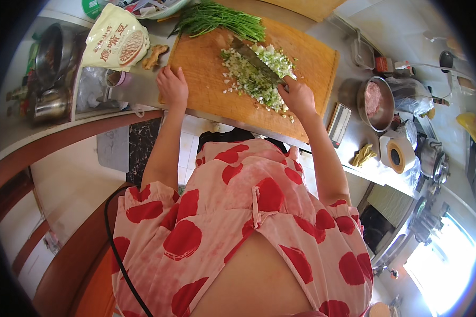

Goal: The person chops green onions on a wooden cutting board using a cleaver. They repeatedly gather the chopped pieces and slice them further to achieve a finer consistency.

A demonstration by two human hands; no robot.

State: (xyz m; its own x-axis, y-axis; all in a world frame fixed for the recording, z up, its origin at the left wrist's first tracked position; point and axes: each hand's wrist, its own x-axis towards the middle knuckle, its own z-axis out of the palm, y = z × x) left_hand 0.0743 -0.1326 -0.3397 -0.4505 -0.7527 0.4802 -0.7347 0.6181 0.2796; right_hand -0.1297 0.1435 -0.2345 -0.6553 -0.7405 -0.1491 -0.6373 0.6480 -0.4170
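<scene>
My right hand [298, 96] grips the handle of a cleaver [258, 61], whose wide blade lies across a spread of chopped green and white vegetable pieces [244, 77] on a wooden cutting board [206, 93]. More chopped pieces lie on the far side of the blade. My left hand [173, 88] rests at the board's left edge, with nothing seen in it; its fingers are slightly bent. A bunch of long thin green stalks [226, 20] lies along the board's far edge. Left of the board is a piece of ginger root [155, 56].
A cream printed bag [117, 39] stands at the left. To the right are a kitchen scale [339, 124], a metal bowl [361, 99] holding raw minced meat [373, 99], a crumpled yellowish item [363, 155] and a roll [397, 153]. A basket [170, 8] stands at the back.
</scene>
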